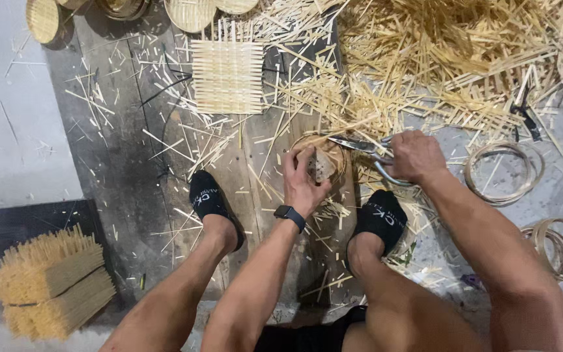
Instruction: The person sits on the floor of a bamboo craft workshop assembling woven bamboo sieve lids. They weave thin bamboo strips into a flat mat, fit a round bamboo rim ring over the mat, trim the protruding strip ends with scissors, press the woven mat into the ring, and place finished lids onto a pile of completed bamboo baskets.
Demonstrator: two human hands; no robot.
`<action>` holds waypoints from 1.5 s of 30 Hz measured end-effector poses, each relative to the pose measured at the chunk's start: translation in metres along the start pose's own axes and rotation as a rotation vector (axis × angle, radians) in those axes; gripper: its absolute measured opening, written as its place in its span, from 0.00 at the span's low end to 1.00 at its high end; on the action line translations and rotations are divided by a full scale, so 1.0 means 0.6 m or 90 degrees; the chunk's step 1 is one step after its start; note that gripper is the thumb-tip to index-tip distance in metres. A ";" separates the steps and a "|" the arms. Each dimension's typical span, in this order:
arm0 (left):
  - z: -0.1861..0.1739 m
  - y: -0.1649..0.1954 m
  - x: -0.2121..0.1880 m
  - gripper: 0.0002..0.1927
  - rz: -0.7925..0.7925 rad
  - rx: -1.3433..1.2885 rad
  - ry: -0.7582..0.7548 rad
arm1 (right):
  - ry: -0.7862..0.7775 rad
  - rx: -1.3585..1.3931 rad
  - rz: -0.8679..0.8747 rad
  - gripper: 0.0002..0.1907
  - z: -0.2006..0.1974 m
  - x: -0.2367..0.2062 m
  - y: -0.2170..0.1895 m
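Bare arms and legs, black rectangular smartwatch on black strap (pixel 290 214) at left wrist, black ankle socks (pixel 379 218) with pale lettering, black shorts (pixel 307 336)

You have one pair of scissors (pixel 366 151) in view; one square woven mat (pixel 228 77); two bundles of sticks (pixel 50 283) stacked at your left; two black socks (pixel 208 199); one wristwatch (pixel 290 216); the loose sticks (pixel 451 52) are too many to count.

Woven disc (pixel 321 164) partly behind left fingers (pixel 298 171)
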State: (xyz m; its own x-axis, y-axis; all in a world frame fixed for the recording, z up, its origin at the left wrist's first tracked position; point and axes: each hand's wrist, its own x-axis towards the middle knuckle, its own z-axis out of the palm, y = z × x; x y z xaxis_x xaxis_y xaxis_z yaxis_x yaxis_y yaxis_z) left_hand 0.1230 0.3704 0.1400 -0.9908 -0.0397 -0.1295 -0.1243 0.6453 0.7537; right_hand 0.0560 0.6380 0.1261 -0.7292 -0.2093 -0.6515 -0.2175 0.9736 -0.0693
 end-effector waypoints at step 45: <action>-0.006 -0.070 0.022 0.60 0.033 -0.007 -0.102 | -0.208 0.232 -0.100 0.18 0.079 0.101 0.224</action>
State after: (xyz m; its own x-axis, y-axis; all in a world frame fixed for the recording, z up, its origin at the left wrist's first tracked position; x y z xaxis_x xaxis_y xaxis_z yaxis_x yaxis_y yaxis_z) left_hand 0.1148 0.3400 0.1092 -0.9747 0.1164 -0.1906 -0.0745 0.6353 0.7687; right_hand 0.0135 0.7602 0.0417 -0.4520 -0.3722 -0.8106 -0.0251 0.9137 -0.4056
